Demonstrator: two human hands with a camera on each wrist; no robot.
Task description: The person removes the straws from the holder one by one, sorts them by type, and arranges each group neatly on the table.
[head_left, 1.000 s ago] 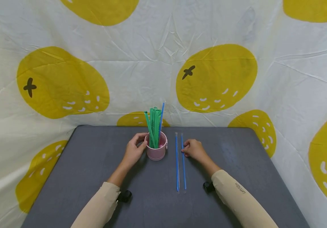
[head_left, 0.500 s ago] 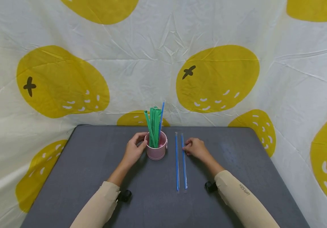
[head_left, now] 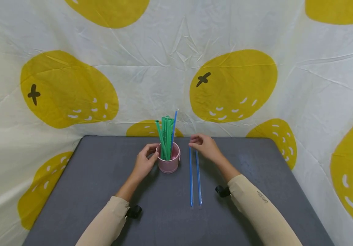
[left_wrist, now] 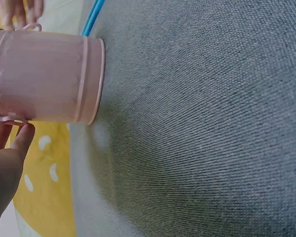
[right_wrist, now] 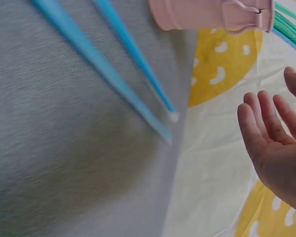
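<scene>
A small pink cup (head_left: 169, 161) stands on the grey table (head_left: 102, 191) and holds several green straws (head_left: 165, 136) and one blue straw (head_left: 174, 126). My left hand (head_left: 145, 159) grips the cup's left side; its fingers (left_wrist: 10, 143) touch the rim of the pink cup (left_wrist: 44, 79). Two wrapped blue straws (head_left: 195, 177) lie side by side to the right of the cup. My right hand (head_left: 202, 143) hovers empty over their far ends, fingers relaxed. The wrist view shows that right hand (right_wrist: 274, 143) open above the blue straws (right_wrist: 118, 79).
A white cloth with large yellow fruit shapes (head_left: 231, 85) hangs behind and around the table. The table's far edge (head_left: 225, 137) lies just behind the cup and straws. Small black wrist-camera mounts (head_left: 222, 191) sit under both sleeves.
My right hand lifted off the table beside the two blue straws and moved up and left toward their far ends. The left hand and cup stayed put.
</scene>
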